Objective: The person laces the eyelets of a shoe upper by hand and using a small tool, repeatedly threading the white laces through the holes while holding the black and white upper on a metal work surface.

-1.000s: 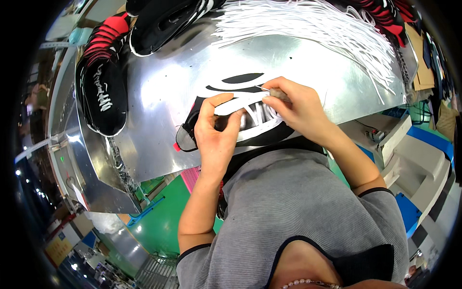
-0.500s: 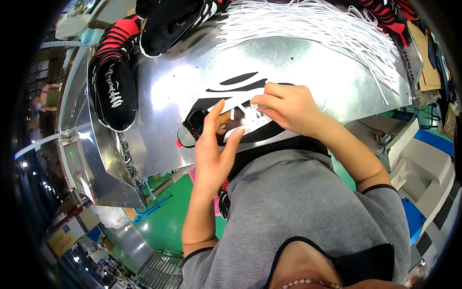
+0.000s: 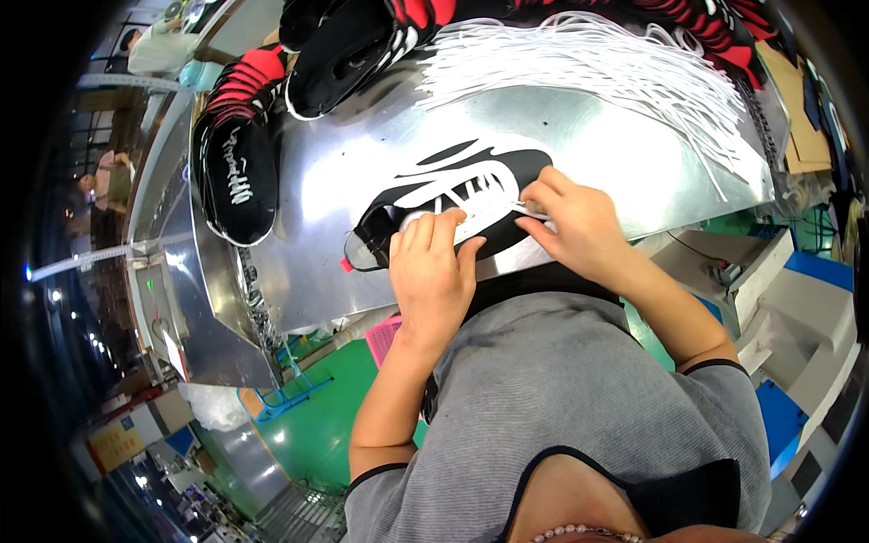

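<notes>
A black-and-white shoe upper [image 3: 531, 166] lies on the metal tabletop in front of me, its toe pointing right. White lacing crosses its opening in the middle. My left hand [image 3: 427, 276] grips the upper's near side, fingers over the opening and thumb along the near edge. At the toe end of the lacing, my right hand [image 3: 579, 224] pinches a white shoelace [image 3: 523, 208] between thumb and fingers. The fingertips partly hide the lace's end.
Loose white shoelaces [image 3: 579, 77] spread across the table's far side. Black shoe uppers [image 3: 240, 181] with red-and-black stacks stand at the left and far edge. The metal table [image 3: 335, 181] has a curved near edge. A pale bin [image 3: 801, 312] stands at the right.
My right hand has moved right and toward me, drawing the lace off the opening. My left hand has shifted right and its fingers have curled over the upper.
</notes>
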Available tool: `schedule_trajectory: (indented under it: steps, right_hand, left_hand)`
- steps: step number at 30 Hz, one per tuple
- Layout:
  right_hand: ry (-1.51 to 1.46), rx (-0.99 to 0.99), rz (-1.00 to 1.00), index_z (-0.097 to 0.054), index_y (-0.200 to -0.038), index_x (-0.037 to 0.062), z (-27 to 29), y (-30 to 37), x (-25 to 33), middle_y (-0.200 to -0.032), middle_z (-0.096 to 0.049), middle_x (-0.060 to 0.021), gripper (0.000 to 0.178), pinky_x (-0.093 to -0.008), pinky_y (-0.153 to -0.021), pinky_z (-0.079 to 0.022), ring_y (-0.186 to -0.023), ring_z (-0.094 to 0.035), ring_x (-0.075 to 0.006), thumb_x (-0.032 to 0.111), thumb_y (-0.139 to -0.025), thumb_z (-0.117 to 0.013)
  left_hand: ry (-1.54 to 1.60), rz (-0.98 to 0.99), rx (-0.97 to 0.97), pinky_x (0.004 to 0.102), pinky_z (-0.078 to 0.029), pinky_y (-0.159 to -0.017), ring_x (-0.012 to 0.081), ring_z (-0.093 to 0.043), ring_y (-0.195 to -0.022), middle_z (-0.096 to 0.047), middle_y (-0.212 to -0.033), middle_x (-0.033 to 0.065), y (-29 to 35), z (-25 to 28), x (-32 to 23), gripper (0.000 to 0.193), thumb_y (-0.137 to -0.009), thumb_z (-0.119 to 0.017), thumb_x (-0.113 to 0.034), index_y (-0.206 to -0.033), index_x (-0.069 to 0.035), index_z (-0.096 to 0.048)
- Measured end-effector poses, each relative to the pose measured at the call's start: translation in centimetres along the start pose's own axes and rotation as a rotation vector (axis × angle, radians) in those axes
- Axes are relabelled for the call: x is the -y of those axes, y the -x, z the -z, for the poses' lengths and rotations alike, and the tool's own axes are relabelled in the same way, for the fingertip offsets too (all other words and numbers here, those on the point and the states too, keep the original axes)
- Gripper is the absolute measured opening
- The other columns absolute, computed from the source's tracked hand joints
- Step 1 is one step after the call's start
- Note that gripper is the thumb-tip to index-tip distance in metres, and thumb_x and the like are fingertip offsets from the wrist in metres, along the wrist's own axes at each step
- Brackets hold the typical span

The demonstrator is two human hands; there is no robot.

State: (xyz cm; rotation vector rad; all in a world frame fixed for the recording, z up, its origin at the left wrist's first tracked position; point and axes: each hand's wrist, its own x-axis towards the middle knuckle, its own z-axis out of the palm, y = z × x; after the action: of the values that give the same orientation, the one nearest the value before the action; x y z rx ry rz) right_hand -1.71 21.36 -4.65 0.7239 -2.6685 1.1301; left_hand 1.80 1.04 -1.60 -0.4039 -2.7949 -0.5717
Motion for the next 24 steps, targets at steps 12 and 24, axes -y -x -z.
schedule_trajectory:
  steps: [12,24]
  right_hand:
    - [-0.404,0.563,-0.007,-0.068,-0.093,0.0075,1.7,5.6,1.7,-0.085,-0.063,-0.0057,0.013,-0.0336,-0.065,-0.050,-0.072,-0.063,-0.0221,0.015,-0.082,-0.069]
    - [-0.970,-0.084,-0.373,-0.069,-0.100,0.0019,-0.4,-1.8,3.2,-0.087,-0.069,-0.0009,0.016,-0.0213,-0.067,-0.050,-0.077,-0.062,-0.0062,0.014,-0.089,-0.072]
  left_hand:
    - [0.086,0.053,0.114,0.0402,-0.048,-0.071,0.0340,-0.062,-0.083,-0.063,-0.087,0.0136,-3.1,-0.6,0.7,0.023,-0.083,-0.071,-0.016,-0.101,-0.004,-0.065]
    - [-0.024,-0.263,-0.209,0.0407,-0.041,-0.061,0.0283,-0.057,-0.069,-0.054,-0.076,0.0089,-2.4,4.7,-2.5,0.013,-0.084,-0.065,-0.008,-0.097,-0.005,-0.066]
